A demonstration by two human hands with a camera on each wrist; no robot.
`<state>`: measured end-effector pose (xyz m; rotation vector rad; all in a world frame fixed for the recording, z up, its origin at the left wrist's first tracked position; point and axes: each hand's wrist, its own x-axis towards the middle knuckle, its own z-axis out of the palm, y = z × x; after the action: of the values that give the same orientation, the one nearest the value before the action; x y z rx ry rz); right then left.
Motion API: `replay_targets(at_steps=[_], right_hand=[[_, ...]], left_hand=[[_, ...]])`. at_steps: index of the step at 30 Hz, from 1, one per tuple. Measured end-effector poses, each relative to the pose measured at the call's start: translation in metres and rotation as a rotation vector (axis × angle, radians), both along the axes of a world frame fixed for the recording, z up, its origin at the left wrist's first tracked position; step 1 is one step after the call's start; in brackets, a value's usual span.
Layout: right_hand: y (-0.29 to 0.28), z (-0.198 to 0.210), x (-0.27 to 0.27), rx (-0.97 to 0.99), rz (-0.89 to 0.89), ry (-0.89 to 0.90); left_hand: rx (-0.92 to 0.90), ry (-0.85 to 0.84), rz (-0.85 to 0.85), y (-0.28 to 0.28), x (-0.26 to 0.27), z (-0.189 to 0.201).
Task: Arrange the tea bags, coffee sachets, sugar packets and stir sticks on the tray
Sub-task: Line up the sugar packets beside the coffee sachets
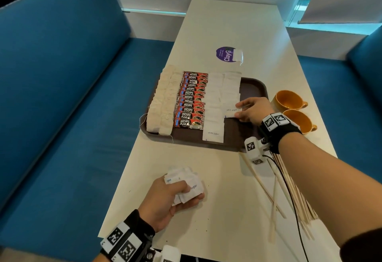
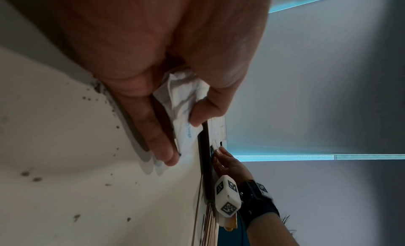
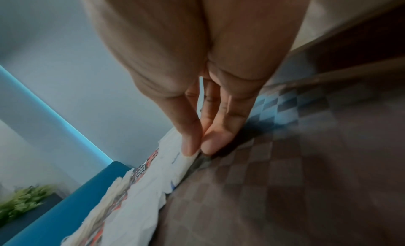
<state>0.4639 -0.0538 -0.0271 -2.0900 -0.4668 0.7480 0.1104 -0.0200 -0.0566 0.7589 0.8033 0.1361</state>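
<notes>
A brown tray holds two rows of tea bags, a row of red coffee sachets and white sugar packets. My right hand pinches one sugar packet low over the tray's right part; the right wrist view shows thumb and finger of that hand on the packet's edge. My left hand rests on the table near me and grips a bunch of sugar packets, seen crumpled in the left wrist view. Wooden stir sticks lie loose on the table under my right forearm.
Two orange cups stand right of the tray. A lone tea bag lies on a purple sticker behind the tray. Blue benches flank the narrow white table. A black cable crosses the sticks.
</notes>
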Motion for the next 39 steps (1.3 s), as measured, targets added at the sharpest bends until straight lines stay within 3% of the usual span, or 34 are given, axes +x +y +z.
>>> replay_targets(at_steps=[6,11,18,22,28,32,35,39], right_hand=[[0.003,-0.003,0.004,-0.110,-0.008,-0.045],[-0.007,0.011,-0.010,-0.014,-0.113,-0.037],[-0.046,0.035,-0.084,0.135,0.003,-0.035],[-0.072,0.024,-0.135,0.157,0.055,0.009],[-0.097,-0.009,-0.202,0.183,0.070,0.310],[-0.106,-0.011,-0.220,0.167,0.090,0.380],[-0.108,-0.009,-0.219,0.170,0.027,0.328],[-0.110,0.000,-0.211,0.264,-0.191,0.174]], left_hand=[[0.010,-0.002,-0.002,0.001,0.000,-0.001],[0.000,0.005,0.004,0.001,-0.001,0.001],[0.025,0.008,0.008,-0.001,-0.001,0.004],[0.054,0.000,0.014,-0.004,-0.002,0.009],[0.125,0.025,-0.003,-0.011,-0.003,0.013],[0.190,0.053,-0.026,-0.013,-0.005,0.016],[0.150,0.056,0.034,-0.014,-0.004,0.017],[0.035,0.058,0.006,-0.009,-0.007,0.018]])
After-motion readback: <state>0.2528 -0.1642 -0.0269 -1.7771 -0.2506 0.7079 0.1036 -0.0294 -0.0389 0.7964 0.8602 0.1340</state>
